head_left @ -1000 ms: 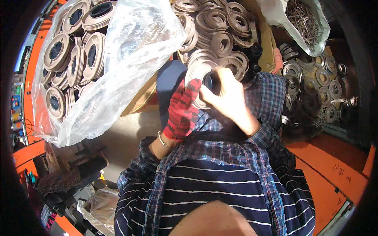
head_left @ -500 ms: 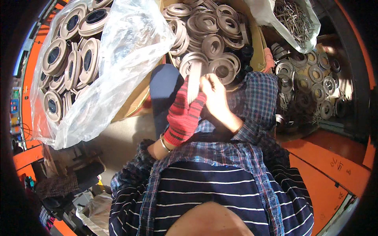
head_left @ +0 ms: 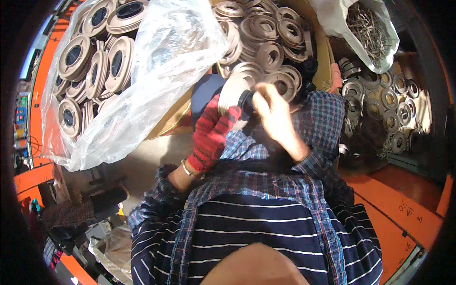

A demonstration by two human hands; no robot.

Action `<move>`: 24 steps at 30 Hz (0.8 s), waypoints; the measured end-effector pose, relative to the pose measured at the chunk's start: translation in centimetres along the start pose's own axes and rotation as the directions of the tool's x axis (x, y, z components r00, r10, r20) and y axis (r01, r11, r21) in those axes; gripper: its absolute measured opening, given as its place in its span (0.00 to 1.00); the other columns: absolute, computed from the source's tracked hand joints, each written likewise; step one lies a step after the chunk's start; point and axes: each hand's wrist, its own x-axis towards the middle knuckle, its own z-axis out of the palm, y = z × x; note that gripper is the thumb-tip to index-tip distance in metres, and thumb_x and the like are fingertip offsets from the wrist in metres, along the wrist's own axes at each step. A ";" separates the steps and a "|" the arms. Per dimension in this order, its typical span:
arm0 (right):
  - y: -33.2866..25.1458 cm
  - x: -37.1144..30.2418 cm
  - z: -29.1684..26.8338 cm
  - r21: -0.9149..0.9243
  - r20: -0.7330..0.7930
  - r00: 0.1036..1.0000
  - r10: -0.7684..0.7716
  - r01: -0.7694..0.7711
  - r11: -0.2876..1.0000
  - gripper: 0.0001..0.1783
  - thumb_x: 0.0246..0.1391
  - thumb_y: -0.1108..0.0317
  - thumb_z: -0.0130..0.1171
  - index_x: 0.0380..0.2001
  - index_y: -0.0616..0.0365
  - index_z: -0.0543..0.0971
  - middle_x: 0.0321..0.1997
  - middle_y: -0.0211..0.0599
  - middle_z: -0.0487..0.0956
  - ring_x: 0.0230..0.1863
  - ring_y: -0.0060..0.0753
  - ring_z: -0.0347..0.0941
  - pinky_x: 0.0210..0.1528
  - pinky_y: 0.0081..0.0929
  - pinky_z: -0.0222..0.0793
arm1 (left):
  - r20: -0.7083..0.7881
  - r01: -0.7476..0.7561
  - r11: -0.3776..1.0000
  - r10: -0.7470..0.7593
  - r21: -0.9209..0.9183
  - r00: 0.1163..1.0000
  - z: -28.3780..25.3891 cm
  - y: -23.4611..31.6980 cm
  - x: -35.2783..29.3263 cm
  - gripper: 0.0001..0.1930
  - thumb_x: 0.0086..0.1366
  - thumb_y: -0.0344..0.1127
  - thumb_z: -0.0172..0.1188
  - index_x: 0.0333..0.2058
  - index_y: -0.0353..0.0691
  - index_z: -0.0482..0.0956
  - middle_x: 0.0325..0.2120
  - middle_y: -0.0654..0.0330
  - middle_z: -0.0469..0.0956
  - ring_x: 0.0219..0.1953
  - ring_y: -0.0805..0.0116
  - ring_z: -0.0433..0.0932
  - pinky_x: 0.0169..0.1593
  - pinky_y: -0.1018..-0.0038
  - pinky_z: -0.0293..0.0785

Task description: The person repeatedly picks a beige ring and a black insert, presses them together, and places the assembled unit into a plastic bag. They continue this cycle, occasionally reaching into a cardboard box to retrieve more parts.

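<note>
Head view showed me a beige disc-shaped spool (head_left: 233, 90) held up in front of the chest, just below the heaped box; the left hand (head_left: 211, 137), in a red knitted glove, was closed around its lower rim, while the bare right hand (head_left: 273, 111) had its fingers pinched on a small black part (head_left: 247, 99) at the spool's hub; I judged the spool to be stiff moulded plastic, light for its size, smooth enough to slip on a bare palm, so the rim seemed the sound place to take it, as the glove did, with the hub left free for the fingers; the black part looked small and easy to drop, though I could not tell its exact shape; behind the hands lay a cardboard box (head_left: 327, 71) piled with more beige spools (head_left: 270, 42), loosely stacked and tilted every way; to the left a clear plastic bag (head_left: 156, 80) spread open over another pile of spools with dark centres (head_left: 90, 61); at upper right a white bag of thin metal pins (head_left: 365, 28) hung over a dim bin of grey metal rings (head_left: 389, 104); orange frame panels (head_left: 399, 199) ran along the right side; the plaid shirt sleeves (head_left: 323, 118) framed it all from below.
</note>
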 end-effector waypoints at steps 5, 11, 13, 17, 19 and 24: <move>-0.3 -0.6 -0.9 -0.530 0.129 0.923 -0.364 0.374 0.761 0.35 0.42 0.46 0.69 0.45 0.64 0.75 0.35 0.48 0.75 0.35 0.46 0.77 0.38 0.37 0.76 | 0.152 -0.240 0.894 0.196 0.379 0.969 0.2 0.4 0.3 0.27 0.54 0.21 0.58 0.55 0.41 0.77 0.57 0.42 0.71 0.52 0.42 0.75 0.56 0.59 0.72; 1.2 -0.4 -0.2 -0.485 0.022 0.855 -0.518 0.462 0.742 0.25 0.44 0.53 0.66 0.38 0.63 0.75 0.30 0.46 0.75 0.31 0.47 0.77 0.34 0.38 0.75 | 0.191 -0.132 0.842 0.034 0.523 0.981 1.0 2.2 0.5 0.27 0.55 0.21 0.57 0.56 0.40 0.75 0.54 0.44 0.73 0.52 0.45 0.74 0.57 0.60 0.71; 1.5 -0.3 0.0 -0.472 0.033 0.872 -0.489 0.445 0.761 0.25 0.45 0.53 0.66 0.39 0.63 0.75 0.30 0.47 0.75 0.32 0.49 0.77 0.35 0.39 0.75 | 0.176 -0.176 0.853 0.101 0.492 0.979 1.3 2.7 0.4 0.26 0.55 0.20 0.57 0.56 0.41 0.76 0.54 0.44 0.73 0.52 0.46 0.74 0.56 0.60 0.71; 2.1 -0.3 0.5 -0.417 -0.065 0.912 -0.406 0.345 0.841 0.28 0.47 0.53 0.65 0.44 0.64 0.73 0.32 0.50 0.77 0.34 0.54 0.78 0.37 0.43 0.75 | 0.045 -0.144 0.887 0.139 0.438 0.989 2.3 3.2 -0.2 0.25 0.56 0.20 0.58 0.54 0.42 0.77 0.54 0.46 0.72 0.52 0.47 0.75 0.55 0.60 0.72; 2.5 -0.4 1.1 -0.342 -0.128 0.948 -0.290 0.233 0.911 0.23 0.52 0.57 0.61 0.45 0.63 0.71 0.37 0.55 0.77 0.37 0.59 0.78 0.37 0.45 0.74 | 0.024 -0.162 0.826 0.177 0.540 0.984 3.1 3.1 -0.6 0.23 0.58 0.21 0.59 0.54 0.43 0.78 0.55 0.48 0.72 0.52 0.49 0.76 0.54 0.60 0.73; 2.7 -0.7 2.8 -0.354 -0.110 0.971 -0.213 0.162 0.921 0.12 0.61 0.65 0.52 0.43 0.62 0.71 0.35 0.55 0.78 0.40 0.58 0.77 0.38 0.46 0.73 | -0.084 0.069 0.992 -0.060 0.108 0.995 5.3 3.1 -0.6 0.19 0.67 0.28 0.58 0.56 0.35 0.74 0.58 0.47 0.71 0.54 0.54 0.75 0.55 0.65 0.74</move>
